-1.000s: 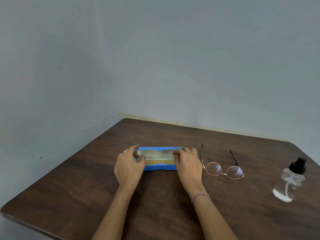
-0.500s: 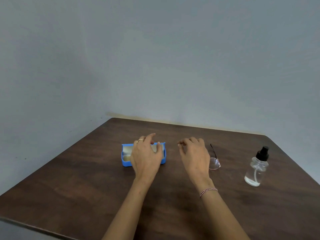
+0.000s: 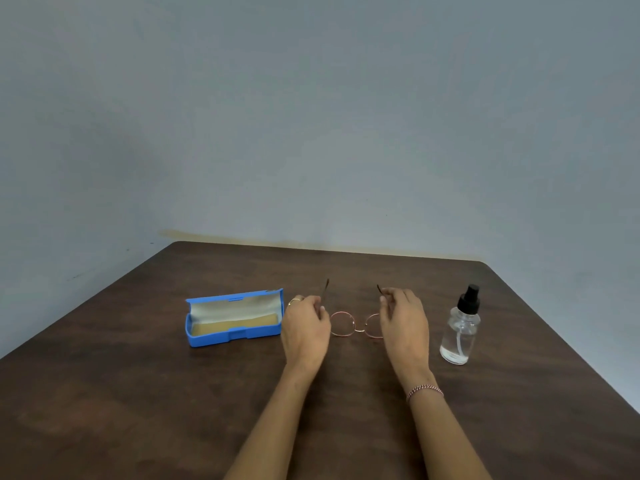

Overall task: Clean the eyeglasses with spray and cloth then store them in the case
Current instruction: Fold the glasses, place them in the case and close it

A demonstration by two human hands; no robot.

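Table [image 3: 138,393]: dark wood, carries everything.
Case [image 3: 263,333]: blue hard case, lid open, just left of the left grip; pale lining and a tan layer inside, no glasses in it.
Left grip [image 3: 304,327]: fingers curled, pinching one temple of the eyeglasses; ring [image 3: 294,301] on a finger.
Right grip [image 3: 403,323]: fingers curled on the other temple; bracelet [image 3: 424,391] on the wrist.
Spray bottle [image 3: 460,332]: clear, black pump, upright, just right of the right grip, untouched.
Eyeglasses [image 3: 343,323]: round thin-metal frame between the two grips, temples unfolded, tips pointing away. Lifted or resting on the table: cannot tell.
Cloth: not identifiable; the tan layer in the case may be it.
Progress: early. Case is open, glasses are in hand. Left to do: spray, wipe, fold, stow, close lid.
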